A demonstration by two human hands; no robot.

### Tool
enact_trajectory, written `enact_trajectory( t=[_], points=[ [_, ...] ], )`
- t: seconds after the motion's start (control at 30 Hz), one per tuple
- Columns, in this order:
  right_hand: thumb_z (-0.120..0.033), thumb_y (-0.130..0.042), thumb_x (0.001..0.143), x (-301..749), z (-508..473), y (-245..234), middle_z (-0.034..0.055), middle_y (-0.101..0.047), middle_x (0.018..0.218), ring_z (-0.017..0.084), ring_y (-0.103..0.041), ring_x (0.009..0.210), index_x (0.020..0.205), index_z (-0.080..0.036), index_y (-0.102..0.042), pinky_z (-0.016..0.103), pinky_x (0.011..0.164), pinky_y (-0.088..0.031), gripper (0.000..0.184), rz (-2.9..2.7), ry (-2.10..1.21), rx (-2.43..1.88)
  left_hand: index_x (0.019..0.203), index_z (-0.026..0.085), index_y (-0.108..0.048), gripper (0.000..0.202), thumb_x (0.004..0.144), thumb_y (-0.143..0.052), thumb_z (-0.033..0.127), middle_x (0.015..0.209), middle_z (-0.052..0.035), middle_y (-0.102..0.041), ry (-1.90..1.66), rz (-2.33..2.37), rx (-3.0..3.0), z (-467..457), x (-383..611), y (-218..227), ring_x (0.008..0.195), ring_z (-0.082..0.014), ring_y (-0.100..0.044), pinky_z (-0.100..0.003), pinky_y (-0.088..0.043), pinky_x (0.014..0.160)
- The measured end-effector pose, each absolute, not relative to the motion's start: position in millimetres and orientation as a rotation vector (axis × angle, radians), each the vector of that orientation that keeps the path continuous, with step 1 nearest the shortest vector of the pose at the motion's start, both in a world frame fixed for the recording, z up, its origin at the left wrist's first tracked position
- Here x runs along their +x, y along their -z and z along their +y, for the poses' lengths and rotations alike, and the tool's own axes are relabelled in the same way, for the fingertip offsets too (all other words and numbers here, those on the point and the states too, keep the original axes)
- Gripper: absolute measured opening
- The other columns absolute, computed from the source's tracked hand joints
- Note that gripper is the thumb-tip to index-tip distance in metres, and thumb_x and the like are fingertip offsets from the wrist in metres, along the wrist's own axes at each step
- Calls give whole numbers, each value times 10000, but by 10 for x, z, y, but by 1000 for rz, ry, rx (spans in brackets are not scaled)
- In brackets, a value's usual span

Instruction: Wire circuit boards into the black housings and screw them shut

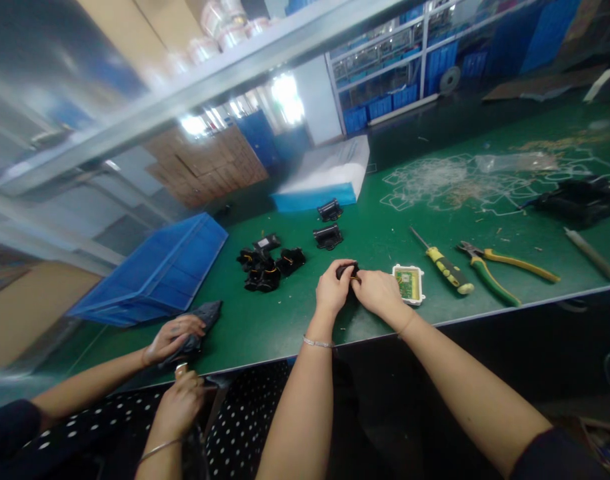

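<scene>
Small black plastic part: pinched between left hand and right hand, over green surface. Heap of similar black parts nearby, apparently still unworked.

"What's worn on the arms? My feed is small."

"On mine, a thin silvery bracelet circles the wrist just below the left hand. It looks like a plain, narrow band."

"And the right hand?"

"I see it bare up past the elbow. A dark sleeve starts high on that arm, in the bottom corner."
</scene>
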State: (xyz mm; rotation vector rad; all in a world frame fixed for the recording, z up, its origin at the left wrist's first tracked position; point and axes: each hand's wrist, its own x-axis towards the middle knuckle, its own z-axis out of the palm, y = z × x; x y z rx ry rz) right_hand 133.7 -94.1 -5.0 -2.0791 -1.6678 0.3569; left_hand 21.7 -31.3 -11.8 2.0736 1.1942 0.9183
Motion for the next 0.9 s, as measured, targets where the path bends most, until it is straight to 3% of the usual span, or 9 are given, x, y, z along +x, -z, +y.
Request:
enact_trajectory(
  t=[0.23, 0.37, 0.5, 0.57, 0.7, 0.8, 0.9],
  points=[
    [-406, -390, 925, 1590, -852, 70, 77, -698, 931, 203, -633, 880, 903, -193, -646, 273, 718, -418, 334, -1664, -421, -2010, 1033, 312, -657, 222, 882, -497, 344, 1072, 21, -680, -930, 1318, 2111, -300, 250, 92, 982, -174, -618, -288, -464, 912],
    [-304, -434, 919, 1698, -816, 50, 38, -701, 908, 144, -620, 850, 962, -199, -636, 223, 731, -421, 231, -1690, -499, -1959, 1028, 286, -658, 224, 883, -493, 327, 1057, 13, -684, -971, 1322, 2067, -292, 281, 85, 962, -165, -623, -277, -467, 905],
    [-256, -407, 918, 1637, -883, -41, 148, -662, 1017, 248, -535, 1084, 1010, -155, -628, 371, 952, -338, 260, -1657, -396, -1994, 1023, 252, -662, 230, 881, -492, 315, 1057, -9, -683, -1011, 1274, 2041, -299, 295, 99, 965, -166, -620, -282, -470, 903],
    [-243, -374, 919, 1619, -898, -89, 191, -643, 1055, 279, -512, 1119, 1048, -131, -626, 405, 972, -309, 305, -1649, -388, -2004, 1020, 242, -668, 232, 872, -503, 309, 1057, -20, -683, -1023, 1248, 2031, -286, 294, 100, 976, -175, -618, -298, -468, 912],
    [-271, -469, 851, 1729, -815, -142, 112, -701, 836, 200, -627, 805, 890, -154, -703, 258, 714, -407, 266, -1735, -613, -1954, 1014, 231, -687, 239, 818, -551, 243, 1046, -36, -688, -910, 1163, 2003, -202, 304, 67, 961, -181, -625, -322, -465, 932],
    [-366, -518, 819, 1828, -728, -146, 63, -683, 665, 149, -597, 608, 724, -154, -716, 223, 533, -351, 305, -1816, -764, -1886, 979, 237, -701, 235, 770, -594, 223, 1011, -41, -696, -829, 1189, 2006, -141, 346, 35, 925, -191, -633, -334, -480, 906],
    [-393, -489, 832, 1825, -690, -125, 68, -683, 664, 141, -582, 589, 684, -144, -708, 226, 507, -318, 362, -1831, -780, -1872, 954, 228, -695, 219, 759, -598, 207, 976, -48, -699, -839, 1212, 2036, -128, 395, 10, 921, -196, -634, -345, -483, 903]
  ],
)
